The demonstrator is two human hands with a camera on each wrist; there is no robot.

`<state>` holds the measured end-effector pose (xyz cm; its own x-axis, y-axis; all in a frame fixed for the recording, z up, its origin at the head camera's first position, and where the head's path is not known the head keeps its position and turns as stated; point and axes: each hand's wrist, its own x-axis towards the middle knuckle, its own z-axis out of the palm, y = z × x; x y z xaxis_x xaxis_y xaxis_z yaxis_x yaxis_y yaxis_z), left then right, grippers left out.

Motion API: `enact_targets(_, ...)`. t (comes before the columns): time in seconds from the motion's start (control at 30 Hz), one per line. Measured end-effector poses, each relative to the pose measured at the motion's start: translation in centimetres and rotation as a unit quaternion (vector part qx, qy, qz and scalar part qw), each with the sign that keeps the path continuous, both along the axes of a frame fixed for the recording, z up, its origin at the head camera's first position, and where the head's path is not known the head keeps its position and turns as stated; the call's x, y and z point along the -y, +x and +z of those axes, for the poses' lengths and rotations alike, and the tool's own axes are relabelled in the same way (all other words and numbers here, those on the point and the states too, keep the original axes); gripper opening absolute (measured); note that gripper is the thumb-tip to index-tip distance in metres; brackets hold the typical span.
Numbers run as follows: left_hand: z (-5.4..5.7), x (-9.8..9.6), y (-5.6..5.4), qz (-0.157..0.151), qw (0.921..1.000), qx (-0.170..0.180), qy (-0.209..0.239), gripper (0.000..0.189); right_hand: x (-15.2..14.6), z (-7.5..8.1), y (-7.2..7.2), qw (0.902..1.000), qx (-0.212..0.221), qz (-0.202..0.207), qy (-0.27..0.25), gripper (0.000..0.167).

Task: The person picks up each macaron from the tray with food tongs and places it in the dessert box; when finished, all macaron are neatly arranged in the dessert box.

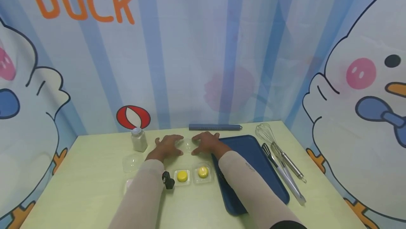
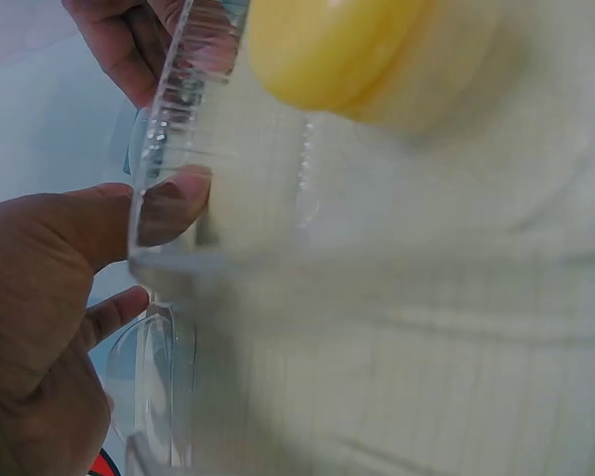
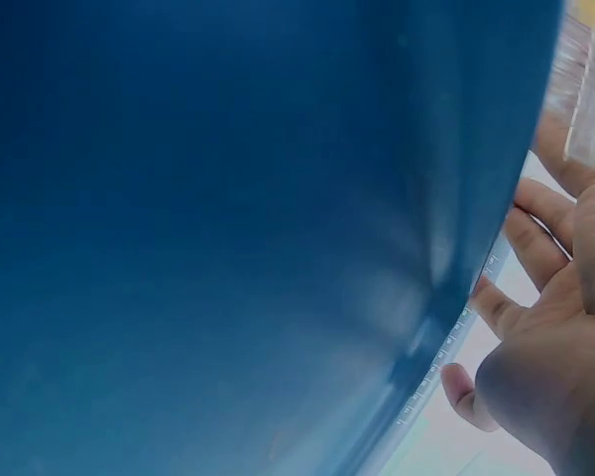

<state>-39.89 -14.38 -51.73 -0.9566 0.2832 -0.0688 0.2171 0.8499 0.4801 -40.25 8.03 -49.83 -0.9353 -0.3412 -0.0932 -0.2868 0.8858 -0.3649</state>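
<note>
At the back middle of the table stands a small clear plastic container [image 1: 188, 146]. My left hand [image 1: 167, 147] is at its left side and my right hand [image 1: 207, 143] at its right, fingers spread and loosely bent. Whether the fingertips touch it I cannot tell. Nearer me, two clear containers each hold a round yellow piece, the left yellow piece [image 1: 182, 176] and the right yellow piece [image 1: 203, 172]. The left wrist view sees one yellow piece [image 2: 337, 50] close up, with the left hand [image 2: 50, 288] behind clear plastic. Beyond the blue tray's rim is the right hand [image 3: 565, 297].
A dark blue tray [image 1: 253, 165] lies under my right forearm. Right of it are a wire whisk [image 1: 287, 160], a black-headed utensil [image 1: 269, 154] and metal tongs [image 1: 293, 185]. A dark blue bar [image 1: 215, 127] lies at the back. Left stand a shaker jar [image 1: 139, 140] and another clear container [image 1: 130, 163].
</note>
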Motion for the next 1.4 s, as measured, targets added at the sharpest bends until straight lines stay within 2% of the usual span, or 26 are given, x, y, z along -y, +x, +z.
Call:
enact_targets(0.27, -0.1, 0.3, 0.0, -0.011, 0.9999, -0.008, -0.009, 0.062, 0.0, -0.1, 0.0, 0.9977, -0.036, 0.058, -0.002, 0.065)
enact_targets(0.43, 0.5, 0.8, 0.3, -0.039, 0.9987, -0.024, 0.023, 0.067, -0.6, -0.1, -0.4, 0.9960, -0.038, 0.080, -0.017, 0.065)
enact_targets(0.6, 1.2, 1.1, 1.1, -0.055, 0.9962, -0.037, 0.055, 0.069, -1.7, 0.7, 0.0, 0.9930, -0.016, 0.093, -0.071, 0.063)
enact_targets(0.8, 2.1, 1.6, 2.4, -0.059, 0.9924, -0.047, 0.097, 0.065, -2.7, 2.2, 0.5, 0.9837, -0.020, 0.118, -0.134, 0.060)
enact_targets(1.03, 2.5, 1.8, 4.0, -0.072, 0.9782, -0.051, 0.188, 0.065, -3.3, 3.5, 2.2, 0.9725, -0.027, 0.153, -0.173, 0.058)
enact_targets(1.2, 2.6, 1.9, 5.4, -0.064, 0.9770, -0.057, 0.195, 0.065, -3.3, 3.8, 3.8, 0.9660, -0.044, 0.177, -0.183, 0.057)
enact_targets(1.4, 3.1, 2.1, 7.5, -0.046, 0.9782, -0.048, 0.197, 0.065, -3.0, 4.0, 5.7, 0.9630, -0.067, 0.183, -0.186, 0.057)
